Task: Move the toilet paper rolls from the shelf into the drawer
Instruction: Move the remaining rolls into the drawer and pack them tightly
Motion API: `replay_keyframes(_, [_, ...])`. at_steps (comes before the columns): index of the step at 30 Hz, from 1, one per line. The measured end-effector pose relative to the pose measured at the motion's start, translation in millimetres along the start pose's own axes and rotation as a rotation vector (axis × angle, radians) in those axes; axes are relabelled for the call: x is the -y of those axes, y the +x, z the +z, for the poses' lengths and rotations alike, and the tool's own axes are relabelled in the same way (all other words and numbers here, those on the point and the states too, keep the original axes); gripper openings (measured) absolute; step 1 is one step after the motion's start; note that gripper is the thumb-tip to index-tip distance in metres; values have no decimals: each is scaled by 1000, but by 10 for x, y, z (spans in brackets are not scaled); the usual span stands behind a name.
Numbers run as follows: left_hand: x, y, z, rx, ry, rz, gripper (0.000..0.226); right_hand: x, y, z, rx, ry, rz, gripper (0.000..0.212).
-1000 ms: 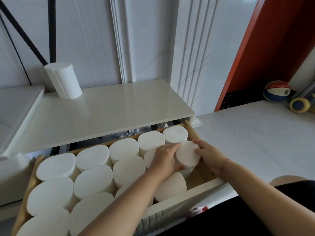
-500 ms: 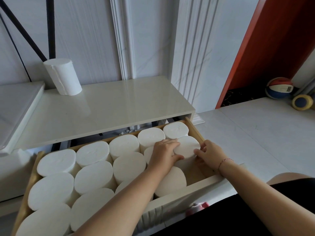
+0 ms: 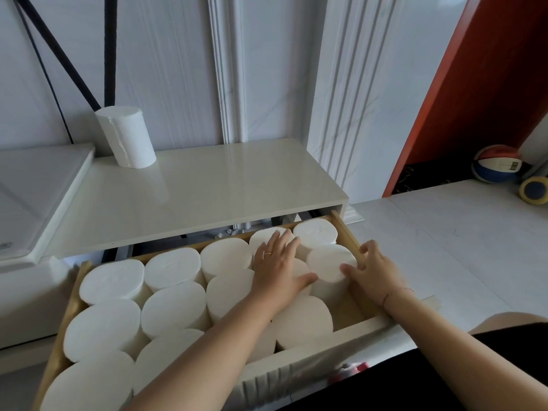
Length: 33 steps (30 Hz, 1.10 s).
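Observation:
One white toilet paper roll (image 3: 126, 137) stands upright at the back left of the cream shelf (image 3: 222, 188). Below it the wooden drawer (image 3: 345, 229) is pulled out and packed with several upright white rolls. My left hand (image 3: 278, 268) lies flat with spread fingers on the rolls at the drawer's back right, its thumb touching a slightly raised roll (image 3: 326, 259). My right hand (image 3: 372, 271) curls round that roll's right side, between it and the drawer's side wall. A small gap of bare drawer bottom (image 3: 350, 310) shows in the near right corner.
A white moulded wall panel (image 3: 231, 69) rises behind the shelf, with black straps (image 3: 109, 48) hanging at the left. A lower white ledge (image 3: 35, 185) adjoins the shelf's left. A basketball (image 3: 498, 164) and a yellow-blue roller (image 3: 533, 189) lie on the pale floor by the red panel (image 3: 489, 84).
My left hand has let go of the raised roll and spread flat over the rolls behind it. The roll has sunk lower into the drawer. My right hand stays at its right side.

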State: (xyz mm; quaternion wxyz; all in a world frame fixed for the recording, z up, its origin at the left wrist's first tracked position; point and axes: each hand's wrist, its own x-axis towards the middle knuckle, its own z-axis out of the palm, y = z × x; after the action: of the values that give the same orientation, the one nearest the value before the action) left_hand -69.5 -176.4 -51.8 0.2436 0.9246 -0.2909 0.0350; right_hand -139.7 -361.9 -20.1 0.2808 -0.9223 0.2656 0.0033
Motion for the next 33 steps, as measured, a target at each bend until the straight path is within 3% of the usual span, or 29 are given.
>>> replay_keyframes(4, [463, -112, -261, 31, 192, -47, 82, 305, -11, 133, -134, -4, -260, 60])
replay_keyframes(8, [1043, -233, -698, -45, 409, -151, 80, 924, 96, 330, -160, 92, -525, 56])
replay_keyframes(11, [1397, -324, -941, -122, 437, -252, 88, 1516, 219, 551, -115, 187, -611, 61])
replay_keyframes(20, [1876, -311, -1132, -248, 467, -399, 85, 2913, 672, 1270, 62, 330, -648, 91])
replay_keyframes(28, [1861, -304, -1087, -262, 425, -429, 76, 3697, 1116, 1653, 128, 375, -653, 102])
replay_keyframes(33, [1876, -297, -1093, -259, 388, -435, 77, 4062, 1421, 1868, 147, 535, -579, 105])
